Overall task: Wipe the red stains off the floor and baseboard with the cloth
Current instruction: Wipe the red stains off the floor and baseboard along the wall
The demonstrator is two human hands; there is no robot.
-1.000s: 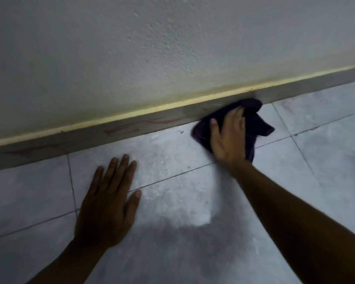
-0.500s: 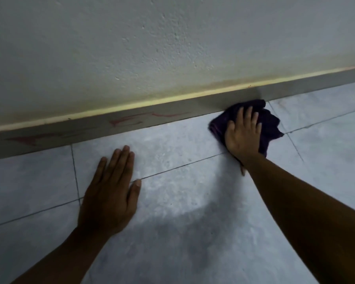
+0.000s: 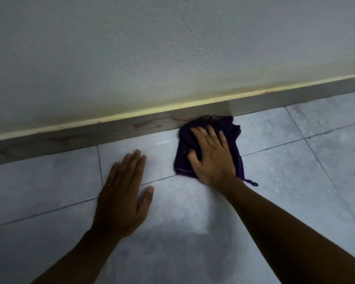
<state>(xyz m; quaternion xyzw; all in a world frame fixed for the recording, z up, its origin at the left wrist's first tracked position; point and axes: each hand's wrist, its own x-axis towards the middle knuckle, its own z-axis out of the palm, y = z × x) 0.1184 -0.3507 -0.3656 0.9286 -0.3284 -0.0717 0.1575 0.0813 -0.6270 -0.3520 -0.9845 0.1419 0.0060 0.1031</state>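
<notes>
A dark purple cloth (image 3: 233, 128) lies on the grey tiled floor (image 3: 285, 171), its far edge touching the grey baseboard (image 3: 115, 132). My right hand (image 3: 211, 156) presses flat on the cloth, fingers spread toward the wall. Red stains (image 3: 146, 125) streak the baseboard just left of the cloth, with fainter red marks (image 3: 62, 139) further left. My left hand (image 3: 123, 197) rests palm down on the floor tiles, fingers together, holding nothing.
A rough white wall (image 3: 172, 48) rises above a yellowish strip (image 3: 131, 113) along the baseboard's top. Dark grout lines cross the tiles. My shadow covers the near floor.
My right hand has slid the cloth leftward along the baseboard, closer to the red streaks and to my left hand. The left hand stays planted on the tile.
</notes>
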